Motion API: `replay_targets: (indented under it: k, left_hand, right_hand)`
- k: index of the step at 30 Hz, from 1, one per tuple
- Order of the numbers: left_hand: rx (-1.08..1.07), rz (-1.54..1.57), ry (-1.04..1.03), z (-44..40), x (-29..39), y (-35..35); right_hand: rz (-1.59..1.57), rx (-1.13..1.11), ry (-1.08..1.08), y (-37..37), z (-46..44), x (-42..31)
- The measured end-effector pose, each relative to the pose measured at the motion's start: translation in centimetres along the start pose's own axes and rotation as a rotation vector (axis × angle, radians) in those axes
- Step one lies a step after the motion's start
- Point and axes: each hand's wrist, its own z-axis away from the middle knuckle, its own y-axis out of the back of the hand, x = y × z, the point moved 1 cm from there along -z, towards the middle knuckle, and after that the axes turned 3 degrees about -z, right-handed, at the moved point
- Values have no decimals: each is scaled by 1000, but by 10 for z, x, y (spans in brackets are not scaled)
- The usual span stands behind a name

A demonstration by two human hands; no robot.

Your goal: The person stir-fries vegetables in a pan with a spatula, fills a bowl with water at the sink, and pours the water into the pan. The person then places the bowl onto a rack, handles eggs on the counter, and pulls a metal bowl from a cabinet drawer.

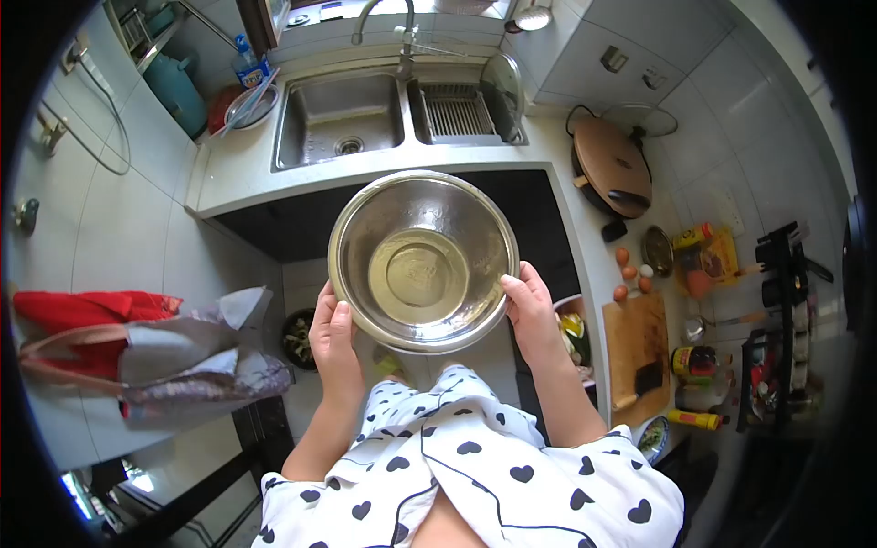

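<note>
A large stainless steel mixing bowl (365, 228) is held up in front of me, its open top facing the camera. A little clear, pale yellowish liquid appears to lie in its bottom, though shine makes this hard to judge. My left hand (334, 333) grips the lower left of the rim, thumb on the near side. On the lower right, my right hand (533, 306) grips the rim with the thumb over the edge. Fingers of both hands are partly hidden behind the bowl.
Ahead is a double sink (340, 114) with a faucet (405, 55) and a drying rack (457, 114). The right counter carries an electric griddle (614, 164), several eggs (628, 273), a cutting board (630, 338) with a cleaver (649, 377), and bottles (696, 362). Cloths (174, 352) hang at left.
</note>
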Motion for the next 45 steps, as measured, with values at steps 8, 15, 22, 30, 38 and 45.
replay_targets:
  k: [8,15,22,30,38,45]
  left_hand:
    - [-33,25,58,-117,13,32]
    - [35,22,8,-220,9,22]
    - [93,-11,139,-343,-22,-4]
    - [141,59,505,-433,-52,-14]
    - [-23,123,670,-504,-56,3]
    - [19,52,575,-536,-52,8]
  right_hand:
    - [31,1,-24,-66,-99,10]
    - [3,-98,-75,-93,-227,18]
    - [108,-78,-175,-103,-374,4]
    - [291,-36,-249,-110,-494,13]
    - [140,66,-234,-121,-552,23]
    - [-266,295,-180,-120,-652,36]
